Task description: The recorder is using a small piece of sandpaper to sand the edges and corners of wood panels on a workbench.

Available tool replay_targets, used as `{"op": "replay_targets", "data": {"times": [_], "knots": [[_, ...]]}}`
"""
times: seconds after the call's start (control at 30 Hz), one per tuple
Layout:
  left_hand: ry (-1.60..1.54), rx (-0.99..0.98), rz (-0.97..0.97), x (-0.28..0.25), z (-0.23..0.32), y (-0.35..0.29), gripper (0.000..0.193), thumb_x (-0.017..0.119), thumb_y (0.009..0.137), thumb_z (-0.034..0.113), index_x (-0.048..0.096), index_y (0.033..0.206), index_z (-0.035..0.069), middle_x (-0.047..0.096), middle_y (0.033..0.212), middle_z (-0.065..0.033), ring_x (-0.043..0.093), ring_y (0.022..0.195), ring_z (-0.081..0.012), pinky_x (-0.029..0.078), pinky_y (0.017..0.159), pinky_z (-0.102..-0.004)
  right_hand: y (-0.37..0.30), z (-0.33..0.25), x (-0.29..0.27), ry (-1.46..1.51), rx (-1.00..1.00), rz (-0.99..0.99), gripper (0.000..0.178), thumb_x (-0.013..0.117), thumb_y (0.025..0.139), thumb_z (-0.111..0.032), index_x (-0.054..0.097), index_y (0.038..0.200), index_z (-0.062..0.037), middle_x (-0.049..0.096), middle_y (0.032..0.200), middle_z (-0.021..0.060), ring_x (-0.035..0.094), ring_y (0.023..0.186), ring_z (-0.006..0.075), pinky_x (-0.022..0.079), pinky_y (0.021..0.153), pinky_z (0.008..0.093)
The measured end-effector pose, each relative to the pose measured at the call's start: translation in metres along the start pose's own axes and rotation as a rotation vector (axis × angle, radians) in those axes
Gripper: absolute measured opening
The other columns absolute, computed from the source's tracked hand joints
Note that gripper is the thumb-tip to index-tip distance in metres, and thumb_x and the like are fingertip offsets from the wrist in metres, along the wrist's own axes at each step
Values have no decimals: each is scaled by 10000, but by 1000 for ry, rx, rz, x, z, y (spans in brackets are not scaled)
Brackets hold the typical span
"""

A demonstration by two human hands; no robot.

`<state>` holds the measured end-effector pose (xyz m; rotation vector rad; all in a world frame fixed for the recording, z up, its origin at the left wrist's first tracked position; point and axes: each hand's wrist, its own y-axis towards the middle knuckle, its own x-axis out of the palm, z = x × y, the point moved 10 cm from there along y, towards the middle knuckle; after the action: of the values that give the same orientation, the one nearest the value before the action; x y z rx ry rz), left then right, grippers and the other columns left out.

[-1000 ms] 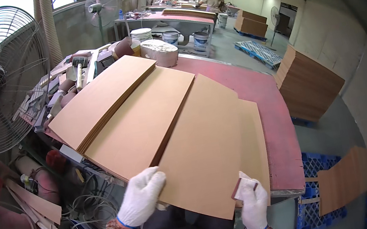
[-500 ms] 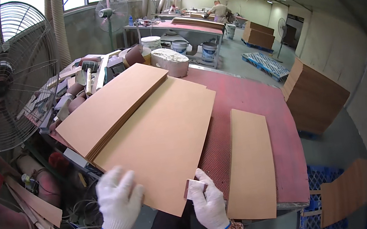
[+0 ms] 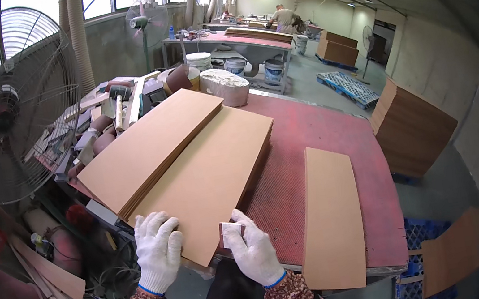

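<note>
My left hand (image 3: 159, 250), in a white knit glove, rests with its fingers slightly spread on the near left edge of a tan wood panel (image 3: 205, 167). This panel lies on top of a stack. My right hand (image 3: 255, 250), gloved alike, closes on a small sanding block (image 3: 231, 233), pale on its face with a reddish-brown rim. The block is beside the panel's near right edge; whether it touches cannot be made out. A second, higher stack of panels (image 3: 154, 147) adjoins on the left. On the right, a separate panel (image 3: 328, 217) lies on the red work table (image 3: 328, 116).
A large caged fan (image 3: 8, 111) stands at left by a heap of scraps and sanding rolls (image 3: 101, 124). Buckets (image 3: 234, 66) and a plaster-like lump (image 3: 225, 86) are beyond the table. Panel stacks (image 3: 414, 125) and blue pallets (image 3: 347, 88) stand at right. Another person (image 3: 282, 16) works far off.
The top panel has shifted left and now lies more in line with the stack below it. My left hand has come down onto its edge; my right hand moved left with the sanding block.
</note>
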<state>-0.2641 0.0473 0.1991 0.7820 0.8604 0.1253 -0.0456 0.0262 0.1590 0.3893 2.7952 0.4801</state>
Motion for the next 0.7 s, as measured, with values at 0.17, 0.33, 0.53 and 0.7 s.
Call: {"op": "replay_targets", "data": {"times": [0.17,0.33,0.53,0.7], "knots": [[-21,9,-9,-5,0,2,261,633,1001,173,734,1172,3,684,1251,-203,619,1257,-424,336,1246,-595,-1,8,1,106,102,-44,409,644,1103,-296,700,1254,80,761,920,148,767,841,232,588,942,362],[-199,82,164,-22,35,-6,314,700,847,13,717,1157,-36,687,1218,-228,658,1163,-439,509,1090,-526,-23,46,-29,-45,92,42,440,644,1098,-336,686,1314,45,783,1004,162,785,906,249,608,855,355],[-712,104,-390,40,125,-49,247,812,899,98,776,1131,21,760,1162,-173,719,1091,-354,580,987,-425,-80,51,-113,-113,189,297,359,590,1140,-253,705,1249,69,676,815,20,632,746,93,545,692,289],[-833,-347,-1169,176,130,-125,602,622,1079,477,649,1408,-26,735,1282,-201,716,1220,-279,557,1044,-390,-133,60,-207,-206,200,556,305,555,1138,-207,698,1180,60,655,824,15,593,730,86,506,675,283]]}}
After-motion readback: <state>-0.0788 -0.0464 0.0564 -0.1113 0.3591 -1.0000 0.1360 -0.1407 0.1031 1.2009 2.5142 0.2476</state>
